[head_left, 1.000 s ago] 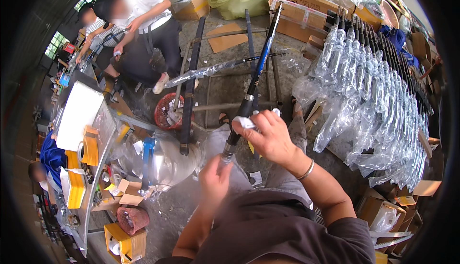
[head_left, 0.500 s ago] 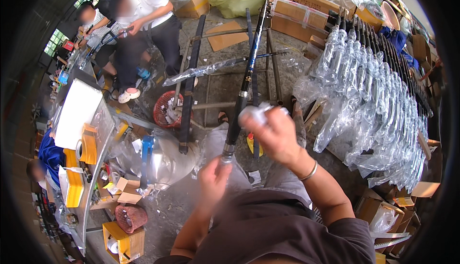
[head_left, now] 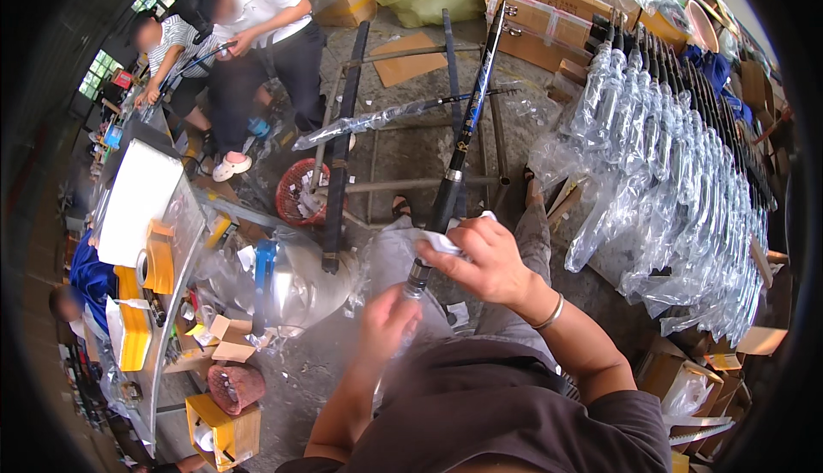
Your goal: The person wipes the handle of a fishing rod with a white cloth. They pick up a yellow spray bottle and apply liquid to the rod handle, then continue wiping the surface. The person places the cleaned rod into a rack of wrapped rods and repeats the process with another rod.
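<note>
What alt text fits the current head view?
A person's left hand holds the lower end of a black-and-blue rod while the right hand holds white cloth or paper against its dark handle. Ahead, a plastic-sleeved rod lies across a rack, with a row of sleeved rods right and two other people upper left.

the middle is bright, fading to black at the round rim; the table's (head_left: 190, 214) edge bows with the distortion. daylight glows in the windows (head_left: 103, 77) at upper left. glare streaks the plastic bags (head_left: 677, 181), and the white panel (head_left: 137, 203) looks washed out. the left hand (head_left: 390, 323) is hazy, the right hand (head_left: 487, 259) crisper.
</note>
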`<control>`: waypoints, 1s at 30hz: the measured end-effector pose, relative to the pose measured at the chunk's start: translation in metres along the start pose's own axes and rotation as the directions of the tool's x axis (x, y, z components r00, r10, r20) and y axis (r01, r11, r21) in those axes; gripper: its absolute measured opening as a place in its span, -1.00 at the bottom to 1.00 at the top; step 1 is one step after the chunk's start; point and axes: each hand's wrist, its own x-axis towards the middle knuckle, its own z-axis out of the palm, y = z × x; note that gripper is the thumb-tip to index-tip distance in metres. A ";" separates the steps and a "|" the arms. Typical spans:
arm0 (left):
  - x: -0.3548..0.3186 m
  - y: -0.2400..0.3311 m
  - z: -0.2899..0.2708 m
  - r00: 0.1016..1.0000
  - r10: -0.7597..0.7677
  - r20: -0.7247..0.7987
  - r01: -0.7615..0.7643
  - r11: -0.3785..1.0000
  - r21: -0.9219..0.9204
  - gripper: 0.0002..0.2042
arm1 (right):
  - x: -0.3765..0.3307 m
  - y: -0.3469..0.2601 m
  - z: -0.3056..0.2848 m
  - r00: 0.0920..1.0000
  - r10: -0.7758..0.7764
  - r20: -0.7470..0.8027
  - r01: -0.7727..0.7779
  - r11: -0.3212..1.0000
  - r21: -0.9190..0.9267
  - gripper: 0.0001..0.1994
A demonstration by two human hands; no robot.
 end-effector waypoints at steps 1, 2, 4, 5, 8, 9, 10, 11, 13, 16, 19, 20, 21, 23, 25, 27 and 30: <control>0.000 -0.001 -0.001 1.000 -0.008 0.021 0.009 0.999 -0.047 -0.70 | 0.001 -0.001 0.002 1.000 -0.012 0.019 0.012 1.000 0.017 -0.61; 0.001 -0.001 -0.002 0.999 -0.011 0.041 0.014 0.996 -0.092 -0.67 | 0.004 0.003 -0.001 0.999 0.004 0.039 -0.004 1.000 -0.015 -0.61; 0.002 -0.001 -0.005 0.996 -0.022 0.088 0.037 0.984 -0.174 -0.61 | 0.005 0.020 -0.003 0.993 0.109 0.040 -0.106 0.992 -0.066 -0.64; 0.003 0.000 -0.007 0.993 -0.026 0.115 0.050 0.976 -0.212 -0.59 | 0.012 0.029 -0.005 0.978 0.202 -0.045 -0.205 0.977 -0.065 -0.65; 0.003 -0.002 -0.012 0.983 -0.029 0.182 0.090 0.938 -0.335 -0.56 | 0.018 0.038 -0.010 0.815 0.519 -0.256 -0.492 0.855 0.165 -0.58; 0.003 -0.003 -0.013 0.979 -0.030 0.202 0.106 0.921 -0.376 -0.55 | 0.019 0.035 -0.013 0.769 0.578 -0.273 -0.518 0.814 0.265 -0.62; 0.003 -0.004 -0.015 0.977 -0.041 0.207 0.123 0.909 -0.399 -0.54 | 0.011 0.030 -0.010 0.709 0.684 -0.172 -0.579 0.704 0.413 -0.71; 0.004 -0.005 -0.016 0.974 -0.052 0.222 0.143 0.896 -0.420 -0.53 | 0.004 0.019 -0.006 0.487 0.869 0.090 -0.668 0.305 0.679 -0.72; 0.007 -0.007 -0.016 0.966 -0.067 0.251 0.176 0.878 -0.446 -0.52 | -0.010 0.010 0.008 0.271 0.867 0.418 -0.592 -0.192 0.783 -0.71; 0.007 -0.010 -0.019 0.956 -0.092 0.280 0.220 0.855 -0.470 -0.51 | -0.018 0.002 0.021 0.206 0.654 0.728 -0.379 -0.632 0.676 -0.73; 0.010 -0.018 -0.022 0.944 -0.116 0.308 0.264 0.826 -0.497 -0.51 | -0.015 0.003 0.024 0.217 0.541 0.812 -0.260 -0.770 0.582 -0.73; 0.010 -0.019 -0.022 0.944 -0.117 0.308 0.266 0.822 -0.504 -0.51 | -0.015 0.005 0.026 0.244 0.515 0.821 -0.228 -0.793 0.565 -0.73; 0.010 -0.020 -0.023 0.944 -0.117 0.308 0.268 0.817 -0.511 -0.51 | -0.015 0.006 0.027 0.272 0.490 0.829 -0.197 -0.814 0.546 -0.73; 0.010 -0.021 -0.023 0.949 -0.099 0.298 0.243 0.835 -0.495 -0.52 | -0.012 0.008 0.027 0.262 0.487 0.833 -0.156 -0.831 0.534 -0.71; 0.010 -0.022 -0.022 0.957 -0.093 0.273 0.218 0.855 -0.471 -0.54 | -0.008 0.008 0.025 0.243 0.471 0.848 -0.125 -0.852 0.509 -0.70; 0.010 -0.021 -0.021 0.968 -0.098 0.232 0.194 0.877 -0.439 -0.57 | -0.005 0.006 0.023 0.213 0.504 0.837 -0.154 -0.829 0.538 -0.69; 0.011 -0.017 -0.017 0.978 -0.138 0.155 0.182 0.929 -0.322 -0.64 | 0.005 0.002 0.019 0.163 0.605 0.779 -0.320 -0.715 0.622 -0.69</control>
